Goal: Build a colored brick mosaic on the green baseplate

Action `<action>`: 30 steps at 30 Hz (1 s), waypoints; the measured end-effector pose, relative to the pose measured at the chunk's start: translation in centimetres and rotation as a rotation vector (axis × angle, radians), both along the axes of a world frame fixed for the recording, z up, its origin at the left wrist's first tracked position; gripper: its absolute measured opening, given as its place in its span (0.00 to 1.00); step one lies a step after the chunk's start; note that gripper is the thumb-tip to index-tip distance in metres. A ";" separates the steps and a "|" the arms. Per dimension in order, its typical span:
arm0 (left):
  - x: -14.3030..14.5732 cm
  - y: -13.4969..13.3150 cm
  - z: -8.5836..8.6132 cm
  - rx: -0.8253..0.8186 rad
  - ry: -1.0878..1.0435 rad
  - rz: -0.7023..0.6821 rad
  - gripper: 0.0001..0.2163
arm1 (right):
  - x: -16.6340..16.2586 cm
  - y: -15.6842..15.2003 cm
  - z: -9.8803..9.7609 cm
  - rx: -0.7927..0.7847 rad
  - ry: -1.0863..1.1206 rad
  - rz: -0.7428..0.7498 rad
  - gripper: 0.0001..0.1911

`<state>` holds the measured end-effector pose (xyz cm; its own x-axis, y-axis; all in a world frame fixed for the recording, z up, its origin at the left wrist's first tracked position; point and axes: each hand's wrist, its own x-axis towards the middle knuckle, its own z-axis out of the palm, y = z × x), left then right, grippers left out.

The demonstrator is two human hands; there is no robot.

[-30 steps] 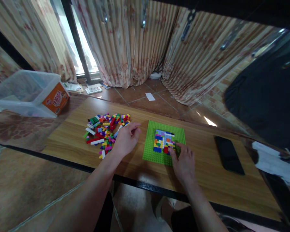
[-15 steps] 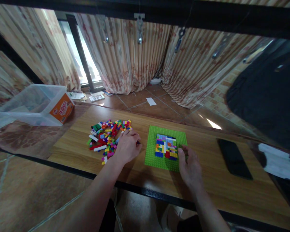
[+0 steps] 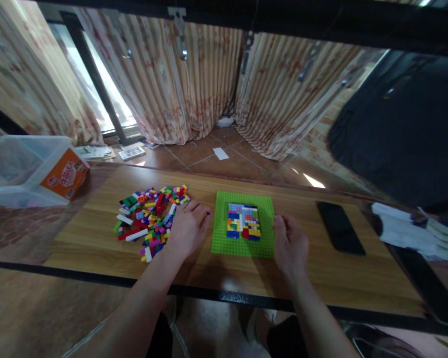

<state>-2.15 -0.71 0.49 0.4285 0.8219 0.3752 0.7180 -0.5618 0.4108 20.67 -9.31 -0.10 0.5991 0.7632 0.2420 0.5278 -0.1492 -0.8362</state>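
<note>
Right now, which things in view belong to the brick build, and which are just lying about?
In hand: green studded square baseplate; flat multicoloured brick panel on it; loose pile of small coloured plastic bricks by the left hand; right hand at the baseplate's right edge.
Lying about: black slab phone; clear plastic tub with orange label; white rumpled bundle.

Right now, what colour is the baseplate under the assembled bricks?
Bright green. The baseplate shows best in the head view, its studded border bare around the bricks.
</note>
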 end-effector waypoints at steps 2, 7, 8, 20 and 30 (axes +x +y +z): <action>0.9 -0.6 0.2 -0.065 -0.160 -0.086 0.07 | -0.4 -0.2 0.4 0.066 0.075 0.050 0.21; 3.3 -2.8 0.5 -0.269 -0.414 -0.224 0.07 | -2.2 -0.8 0.7 0.055 0.260 0.333 0.14; 3.6 -3.1 0.5 -0.296 -0.443 -0.245 0.07 | -2.5 -0.9 0.7 0.043 0.274 0.376 0.13; 4.9 -4.0 0.5 -0.421 -0.562 -0.333 0.06 | -2.7 -0.9 1.5 0.014 0.497 0.463 0.11; 4.3 -2.6 -0.7 -0.291 -0.372 -0.158 0.08 | 1.3 -0.9 0.0 -0.087 0.483 0.283 0.16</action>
<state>2.10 -3.34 -0.20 0.4369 0.8513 0.2905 0.4085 -0.4755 0.7791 21.93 -10.20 -0.12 0.3955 0.9150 -0.0800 0.1174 -0.1368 -0.9836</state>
